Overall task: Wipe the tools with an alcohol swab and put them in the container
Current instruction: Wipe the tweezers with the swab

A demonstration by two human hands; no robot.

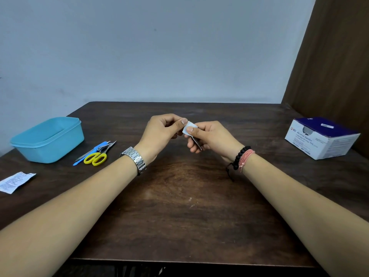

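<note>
Both hands meet above the middle of the table. My left hand (159,132) pinches a small white alcohol swab (189,127) between thumb and forefinger. My right hand (209,136) also pinches the swab and grips a thin dark metal tool (196,143) that slants down from under the swab. A light blue plastic container (48,139) stands open at the left. Beside it lie yellow-handled scissors (95,158), a blue-handled tool (89,153) and a small nail clipper (103,147).
A white and purple box of alcohol swabs (321,137) stands at the right edge. A torn white swab wrapper (15,181) lies at the front left. A brown wooden panel (335,66) rises at the right.
</note>
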